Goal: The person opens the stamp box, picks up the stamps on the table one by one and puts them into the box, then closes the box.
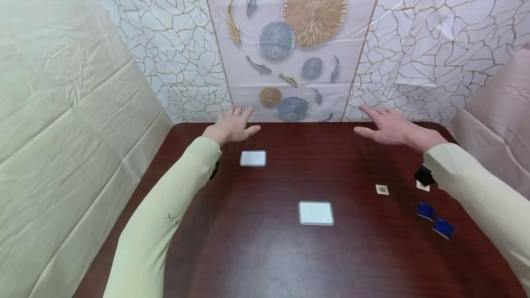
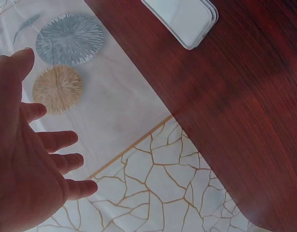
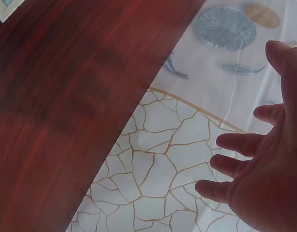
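My left hand [image 1: 233,125] is held out over the far left edge of the table, fingers spread and holding nothing. Just below it in the head view lies a flat white rectangular case [image 1: 253,158] with a clear rim; the left wrist view shows a corner of this case [image 2: 189,29]. My right hand [image 1: 391,125] reaches out at the far right, its fingers also extended and holding nothing. Nearest to it are a small stamp-like square [image 1: 382,190] and a second one [image 1: 423,186], partly hidden by the wrist camera. A perforated-looking edge shows on one square [image 3: 7,7].
A second white case [image 1: 316,213] lies near the middle of the dark red table [image 1: 256,261]. Two small blue pieces [image 1: 443,228] rest at the right, beside the right forearm. A patterned curtain [image 1: 165,36] hangs behind the table, with plain cloth [image 1: 62,128] along the left.
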The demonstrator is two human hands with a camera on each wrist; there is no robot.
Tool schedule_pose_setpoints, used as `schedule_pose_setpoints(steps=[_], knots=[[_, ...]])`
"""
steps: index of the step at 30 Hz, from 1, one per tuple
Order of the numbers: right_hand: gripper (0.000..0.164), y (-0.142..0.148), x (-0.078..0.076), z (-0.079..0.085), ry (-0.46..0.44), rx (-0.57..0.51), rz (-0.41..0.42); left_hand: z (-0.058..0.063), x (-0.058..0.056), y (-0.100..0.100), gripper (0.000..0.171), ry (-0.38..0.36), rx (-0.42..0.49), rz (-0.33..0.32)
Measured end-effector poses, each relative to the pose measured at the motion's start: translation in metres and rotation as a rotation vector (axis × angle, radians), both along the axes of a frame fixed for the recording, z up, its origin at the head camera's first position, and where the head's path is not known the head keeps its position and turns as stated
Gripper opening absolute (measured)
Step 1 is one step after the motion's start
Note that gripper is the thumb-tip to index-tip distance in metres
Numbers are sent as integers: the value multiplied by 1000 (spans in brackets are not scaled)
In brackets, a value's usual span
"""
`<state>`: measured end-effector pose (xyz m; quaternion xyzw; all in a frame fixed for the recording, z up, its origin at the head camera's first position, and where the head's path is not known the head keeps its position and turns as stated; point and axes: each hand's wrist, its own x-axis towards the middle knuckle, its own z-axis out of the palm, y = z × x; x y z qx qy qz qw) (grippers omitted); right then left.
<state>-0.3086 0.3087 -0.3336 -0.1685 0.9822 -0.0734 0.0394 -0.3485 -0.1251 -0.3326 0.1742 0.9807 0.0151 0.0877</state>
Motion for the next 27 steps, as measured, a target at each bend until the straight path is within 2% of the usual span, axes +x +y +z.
schedule_pose_setpoints(steps=[8,16,20,27], knots=[[81,-7,6,-2,19,-73,36,0,2,10,76,-4,8,-22],[83,-15,10,-10,-16,-173,45,-11,7,17,75,5,31,-45],[83,-17,13,-14,-17,-205,37,-14,10,23,73,14,44,-78],[81,-19,21,-22,-11,-270,32,-24,14,32,73,23,29,-104]])
